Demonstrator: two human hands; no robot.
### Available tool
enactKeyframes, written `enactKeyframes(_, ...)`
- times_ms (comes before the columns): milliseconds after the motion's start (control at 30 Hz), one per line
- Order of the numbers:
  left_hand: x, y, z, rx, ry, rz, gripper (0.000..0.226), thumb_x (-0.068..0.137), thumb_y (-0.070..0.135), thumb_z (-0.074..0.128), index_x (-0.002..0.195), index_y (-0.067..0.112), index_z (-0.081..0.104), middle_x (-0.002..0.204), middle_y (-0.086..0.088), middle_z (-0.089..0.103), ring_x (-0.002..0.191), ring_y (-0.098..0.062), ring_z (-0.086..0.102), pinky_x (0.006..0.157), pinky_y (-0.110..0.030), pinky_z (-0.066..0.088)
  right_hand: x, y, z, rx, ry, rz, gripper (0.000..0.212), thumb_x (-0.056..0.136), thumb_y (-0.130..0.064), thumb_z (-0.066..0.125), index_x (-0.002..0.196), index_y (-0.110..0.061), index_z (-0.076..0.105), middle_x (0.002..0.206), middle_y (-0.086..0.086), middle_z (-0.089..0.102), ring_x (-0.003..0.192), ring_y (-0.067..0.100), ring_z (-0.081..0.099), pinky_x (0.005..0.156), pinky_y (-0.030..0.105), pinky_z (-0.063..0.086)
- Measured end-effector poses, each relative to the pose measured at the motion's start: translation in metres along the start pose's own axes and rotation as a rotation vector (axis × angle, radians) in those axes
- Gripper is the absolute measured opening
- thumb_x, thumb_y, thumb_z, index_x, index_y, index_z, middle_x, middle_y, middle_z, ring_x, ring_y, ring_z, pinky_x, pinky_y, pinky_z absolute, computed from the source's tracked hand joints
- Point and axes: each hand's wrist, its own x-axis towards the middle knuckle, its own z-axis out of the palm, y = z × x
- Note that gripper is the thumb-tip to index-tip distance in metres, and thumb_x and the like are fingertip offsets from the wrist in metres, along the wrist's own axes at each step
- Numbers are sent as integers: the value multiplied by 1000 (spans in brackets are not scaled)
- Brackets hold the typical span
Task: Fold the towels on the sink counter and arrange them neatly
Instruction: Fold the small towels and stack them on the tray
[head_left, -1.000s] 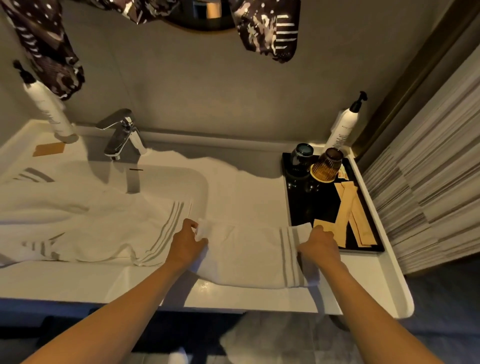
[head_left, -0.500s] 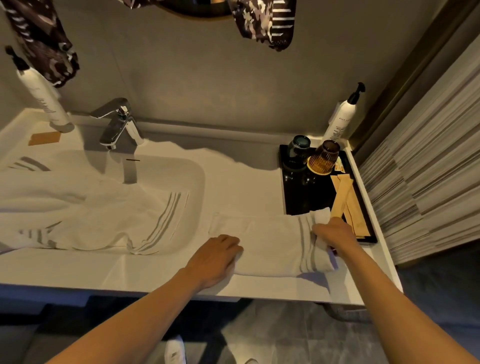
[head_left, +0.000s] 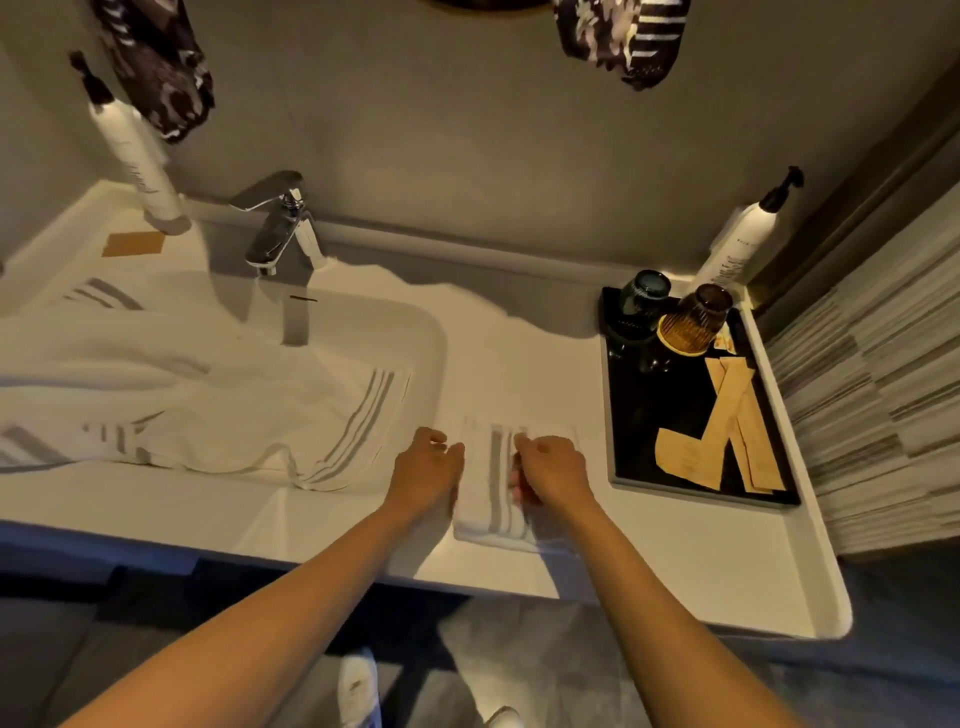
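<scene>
A small white towel with grey stripes lies folded into a narrow block near the front edge of the white sink counter. My left hand rests against its left side, fingers slightly apart. My right hand lies on its right half, fingers curled around the folded-over end. A larger white striped towel lies crumpled and unfolded over the sink basin to the left.
A black tray at the right holds two upturned glasses and brown paper sachets. Pump bottles stand at back right and back left. A chrome tap stands behind the basin. A striped wall is on the right.
My right hand has carried the towel's right end leftward over the middle, making the towel about half as wide. My left hand moved up to the towel's left edge.
</scene>
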Motion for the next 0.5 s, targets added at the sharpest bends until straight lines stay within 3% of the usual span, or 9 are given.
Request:
enactKeyframes(67, -3, -16, 2, 371, 146, 355, 32, 96, 24, 53, 126, 14, 52, 120, -6, 60, 106, -20, 60, 90, -34, 49, 5, 27, -4, -220, 290, -202, 32, 98, -23, 42, 71, -12, 56, 75, 6, 62, 72, 24, 59, 70, 39, 51)
enactKeyframes(100, -5, -22, 6, 509, 179, 557, 34, 97, 19, 52, 130, 11, 53, 126, -7, 58, 111, -23, 59, 93, -35, 48, 5, 38, -3, -292, 371, -318, 26, 98, -19, 41, 82, -12, 60, 87, 7, 64, 82, 26, 61, 74, 39, 51)
enactKeyframes(167, -8, -31, 19, 710, 57, 809, 43, 101, 20, 47, 142, 9, 47, 149, -8, 45, 134, -25, 46, 113, -35, 34, 9, 59, 6, -481, 392, -506, 31, 98, -20, 39, 114, -10, 64, 121, 10, 63, 114, 31, 58, 97, 39, 46)
enactKeyframes(233, -8, -44, 29, 869, -91, 868, 52, 106, 30, 33, 154, 12, 28, 161, -5, 19, 149, -19, 17, 123, -36, 6, 9, 76, 18, -659, 286, -524, 49, 103, -32, 29, 146, -15, 42, 156, 7, 34, 146, 28, 28, 120, 42, 22)
enactKeyframes(300, -6, -59, 31, 979, -81, 870, 55, 106, 38, 22, 156, 15, 18, 163, -3, 12, 151, -17, 8, 122, -41, -2, 4, 89, 24, -778, 190, -458, 58, 104, -44, 13, 157, -22, 6, 163, 0, -5, 151, 20, -7, 123, 44, -1)
enactKeyframes(333, -5, -63, 29, 1016, -55, 882, 56, 106, 41, 20, 157, 16, 16, 163, -2, 11, 151, -17, 7, 120, -42, 0, 4, 94, 26, -811, 185, -452, 60, 103, -48, 8, 156, -24, -6, 162, -3, -16, 150, 18, -17, 122, 45, -5)
enactKeyframes(400, -4, -66, 26, 1043, -74, 887, 57, 106, 43, 18, 157, 18, 12, 163, 1, 7, 151, -15, 5, 120, -44, 1, 6, 100, 26, -841, 183, -451, 61, 102, -50, 4, 155, -24, -12, 161, -4, -22, 148, 16, -22, 122, 47, -6)
enactKeyframes(500, -5, -56, 26, 1061, -112, 854, 57, 106, 41, 19, 157, 19, 6, 164, -1, 1, 151, -17, 0, 123, -49, 2, 7, 94, 21, -746, 154, -445, 63, 102, -51, 13, 156, -24, -4, 164, -2, -14, 150, 17, -15, 123, 47, 1)
